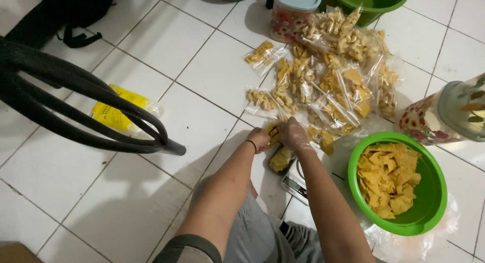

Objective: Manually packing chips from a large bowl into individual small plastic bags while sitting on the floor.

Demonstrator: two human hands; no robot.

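Near the middle of the frame, a little below centre, the left hand (259,139) and the right hand (293,135) come together over a small clear bag of yellow chips (280,159), which sits on a small kitchen scale (294,185) on the white tiled floor (212,71). The left hand, with a dark band at its wrist, has its fingers pinched shut on the top edge of the bag, and the right hand, covered in a thin clear plastic glove, is curled closed on the same bag mouth just beside it; whether any chips lie inside the right palm cannot be made out. Just above the hands, toward the upper centre, lies a loose pile of filled snack bags (328,76), holding yellow chips and paler curled pieces. At the lower right stands a green bowl (438,192) full of yellow chips, close beside the right forearm. At the right edge a flowered jar with a grey lid (444,114) lies tilted, and another flowered jar (293,13) stands at the top centre, next to a second green basin (376,3). A yellow packet (118,111) lies at the left, partly behind black chair legs (86,101).
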